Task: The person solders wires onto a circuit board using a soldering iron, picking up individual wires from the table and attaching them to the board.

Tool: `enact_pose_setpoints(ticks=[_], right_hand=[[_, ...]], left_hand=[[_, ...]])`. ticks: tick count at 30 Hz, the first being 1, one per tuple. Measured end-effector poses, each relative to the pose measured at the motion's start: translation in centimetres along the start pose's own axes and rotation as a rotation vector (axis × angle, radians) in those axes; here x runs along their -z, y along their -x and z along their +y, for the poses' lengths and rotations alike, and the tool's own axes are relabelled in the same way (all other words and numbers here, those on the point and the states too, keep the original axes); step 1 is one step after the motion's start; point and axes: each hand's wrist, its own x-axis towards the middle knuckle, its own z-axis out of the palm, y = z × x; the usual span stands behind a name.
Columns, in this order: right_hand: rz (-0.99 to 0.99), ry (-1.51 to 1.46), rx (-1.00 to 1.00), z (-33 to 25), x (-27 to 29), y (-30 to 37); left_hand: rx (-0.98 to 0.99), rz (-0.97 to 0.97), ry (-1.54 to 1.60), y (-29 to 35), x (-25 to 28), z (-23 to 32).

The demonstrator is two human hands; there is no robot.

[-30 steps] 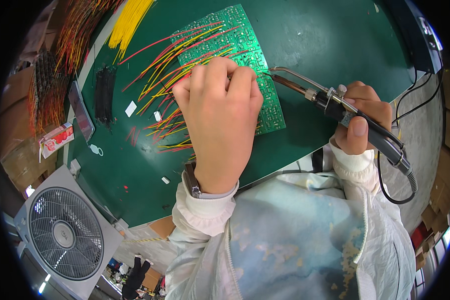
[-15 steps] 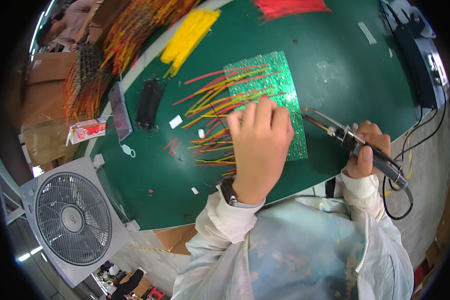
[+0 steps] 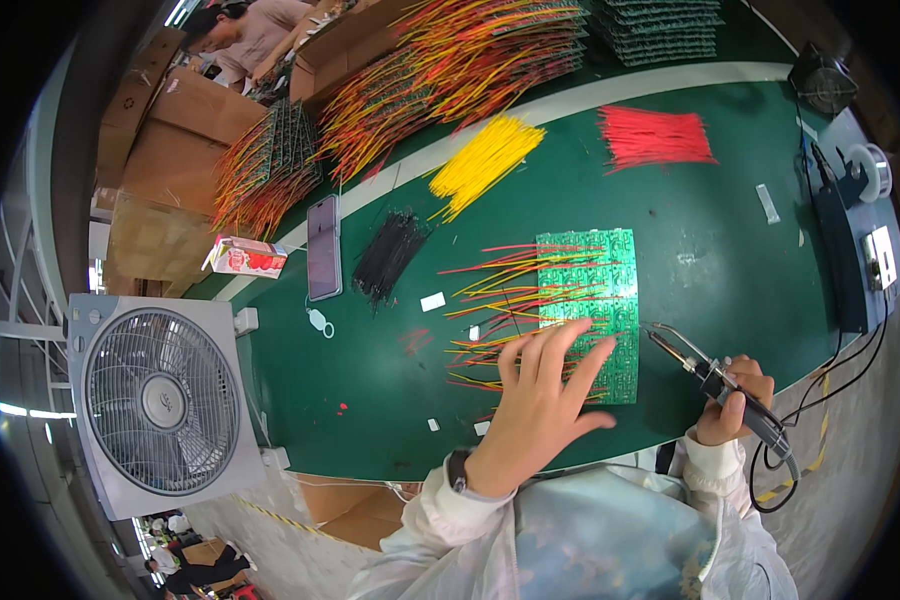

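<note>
A green circuit board panel (image 3: 622, 300) lies on the bench in front of me, with several red and yellow wires (image 3: 485, 290) trailing off its left side. One thin black wire (image 3: 511, 310) crosses among them. Over the panel's lower left part is my left hand (image 3: 545, 400), open, fingers stretched and thumb spread away; its fingertips cover some of the board and wires. To the right, my right hand (image 3: 738, 402) is closed around a soldering iron (image 3: 712, 382) with a thin metal tube along its tip. The iron's tip points at the panel's right edge, slightly apart from it.
Bundles of black (image 3: 390, 258), yellow (image 3: 488, 162) and red wires (image 3: 658, 138) lie beyond the panel. A phone (image 3: 323, 248), drink carton (image 3: 247, 256) and fan (image 3: 165, 400) are at left. The solder station (image 3: 855, 240) stands right, its cable hanging. Wired boards (image 3: 450, 60) pile up behind.
My left hand has gone from bunched fingers over the board to spread fingers near its lower part. The iron stays in my right hand, its tip farther off the board. The view has shifted.
</note>
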Motion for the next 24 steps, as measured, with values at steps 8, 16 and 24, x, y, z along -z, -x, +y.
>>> enact_pose_setpoints(ticks=[8, 16, 24], right_hand=[[0.007, -0.026, -0.047, 0.0, -1.3, -0.1], [0.006, -0.009, -0.024, 0.0, -1.5, -0.1], [-0.023, -0.031, -0.031, -0.2, -1.1, 0.0]], left_hand=[[0.131, 0.179, -0.105, 1.2, -2.6, -1.5], [0.488, 0.441, -0.260, 4.4, 2.4, -8.0], [0.552, 0.320, -0.288, 6.7, 3.1, -11.4]])
